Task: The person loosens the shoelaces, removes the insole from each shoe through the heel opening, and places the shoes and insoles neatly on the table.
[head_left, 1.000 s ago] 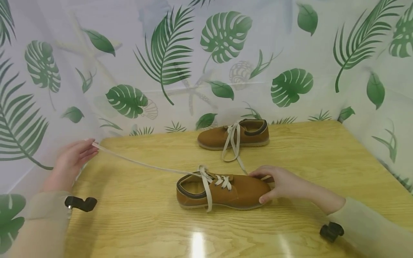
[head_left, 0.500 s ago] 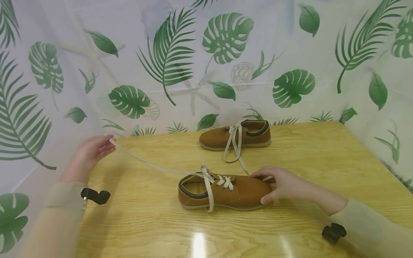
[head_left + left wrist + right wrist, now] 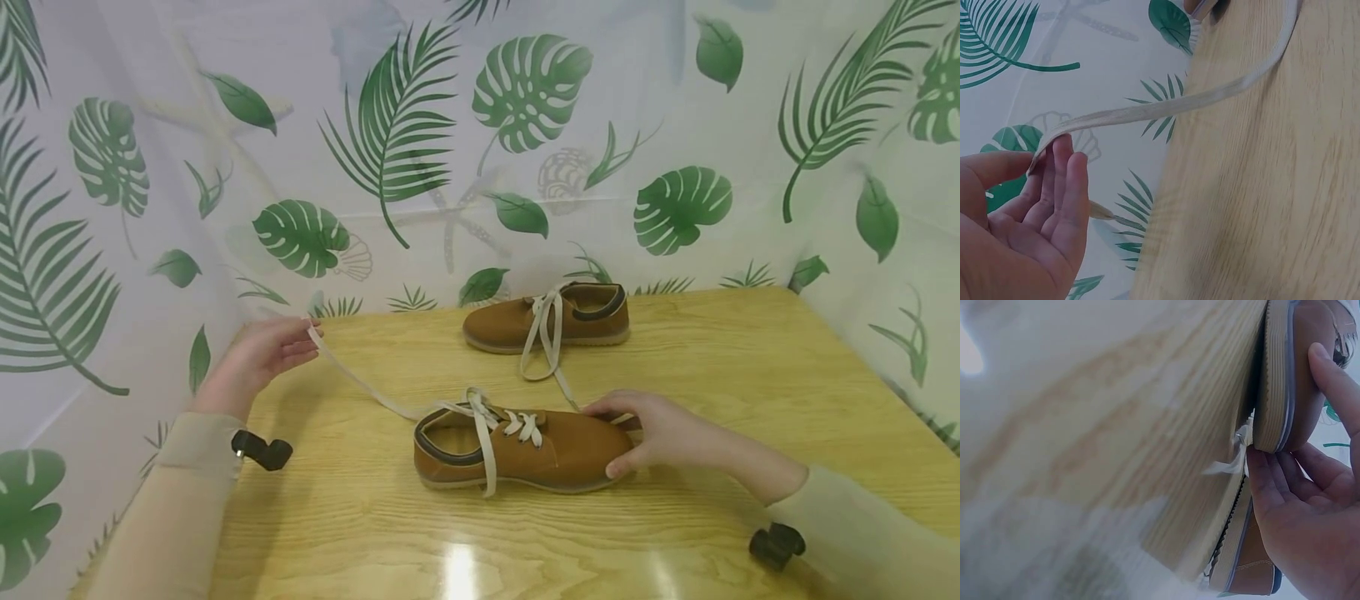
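A brown lace-up shoe [image 3: 577, 442] lies on the table with its toe to the right. My right hand [image 3: 660, 433] grips its toe, thumb on the near side and fingers on the far side; the right wrist view shows the thumb against the brown upper [image 3: 1310, 381]. Over at the left, my left hand [image 3: 266, 354] pinches one end of a pale flat shoelace [image 3: 352, 379] between thumb and fingers. That lace sags back to the shoe's opening, and in the left wrist view the lace [image 3: 1141, 112] curves away over the wood. Another lace end hangs down the shoe's near side.
A second brown shoe [image 3: 502, 325], toe to the left, stands behind on the wooden table [image 3: 360, 533], its looped lace trailing toward the first shoe. A white leaf-patterned cloth [image 3: 450, 125] hangs along the table's back and sides.
My left hand has moved right with the lace end, toward the shoe. The lace, nearly taut before, now sags. My right hand stays on the toe.
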Tool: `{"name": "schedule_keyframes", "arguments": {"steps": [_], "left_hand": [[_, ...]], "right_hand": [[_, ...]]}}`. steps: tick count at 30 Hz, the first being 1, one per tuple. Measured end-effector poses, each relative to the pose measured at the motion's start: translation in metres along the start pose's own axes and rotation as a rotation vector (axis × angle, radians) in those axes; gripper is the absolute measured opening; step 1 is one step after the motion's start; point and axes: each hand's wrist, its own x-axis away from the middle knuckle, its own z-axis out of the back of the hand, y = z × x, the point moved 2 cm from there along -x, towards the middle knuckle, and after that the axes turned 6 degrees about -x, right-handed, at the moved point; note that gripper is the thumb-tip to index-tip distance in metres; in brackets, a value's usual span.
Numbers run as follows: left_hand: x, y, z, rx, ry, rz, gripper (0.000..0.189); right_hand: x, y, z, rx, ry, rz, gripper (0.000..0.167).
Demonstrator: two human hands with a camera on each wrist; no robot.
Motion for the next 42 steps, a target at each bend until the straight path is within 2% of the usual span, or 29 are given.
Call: {"name": "schedule_keyframes", "arguments": {"steps": [5,13,17,19,31,36,42], "left_hand": [[-0.007,-0.008,-0.012,-0.126,-0.076,0.007,0.016],[-0.011,-0.021,-0.030,-0.306,-0.146,0.037,0.047],[-0.013,-0.021,-0.036,-0.423,-0.177,0.012,0.052],[-0.015,-0.018,-0.038,-0.451,-0.192,0.002,0.052],[-0.010,-0.006,-0.053,-0.438,-0.211,-0.042,0.050],[-0.006,-0.002,-0.072,-0.395,-0.238,-0.056,0.048],[0.000,0.000,-0.099,-0.348,-0.301,-0.059,0.046]], "right_hand": [[0.000,-0.001,0.000,-0.002,-0.002,-0.006,0.076],[-0.001,0.002,-0.002,0.024,-0.002,-0.003,0.076],[-0.002,0.002,-0.002,0.027,-0.002,-0.006,0.076],[-0.001,0.001,-0.002,0.026,-0.001,-0.009,0.076],[-0.001,0.002,-0.001,0.019,0.001,-0.007,0.076],[0.000,0.002,-0.001,0.019,0.003,-0.004,0.075],[0.000,0.000,-0.001,0.025,0.004,-0.010,0.076]]}}
